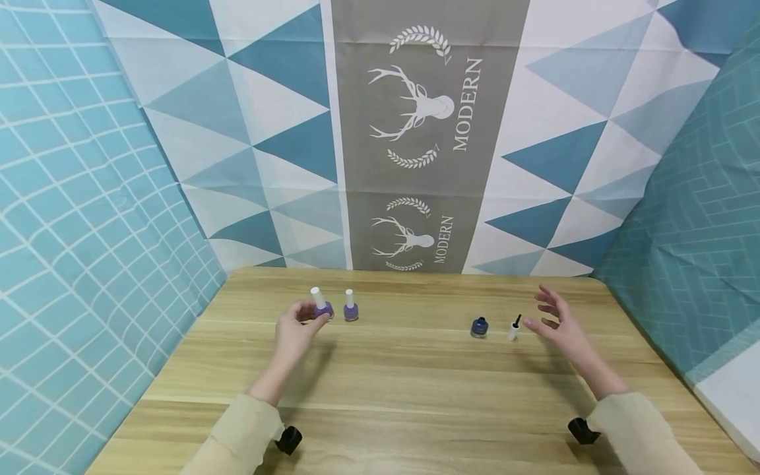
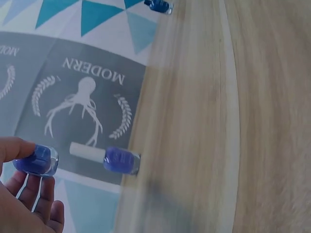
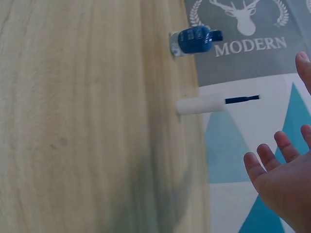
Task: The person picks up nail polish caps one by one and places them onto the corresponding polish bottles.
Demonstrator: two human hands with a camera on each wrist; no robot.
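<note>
My left hand [image 1: 295,333] pinches a purple nail polish bottle [image 1: 323,309] with a white cap between thumb and fingers, tilted a little. Just right of it, a second purple nail polish bottle [image 1: 351,311] stands capped on the table. On the right side sits an uncapped dark blue nail polish bottle [image 3: 195,41], its neck bare. Beside that bottle, a white brush cap [image 3: 201,104] stands on its end with the dark brush pointing up. My right hand [image 1: 558,323] is just right of the brush cap, fingers spread and holding nothing.
The wooden table [image 1: 410,396] ends at the back against a patterned cloth [image 1: 404,231] with deer prints. Tiled-pattern sheets hang at the left [image 1: 89,198] and right [image 1: 700,218]. A black wrist device [image 1: 289,440] is on each forearm.
</note>
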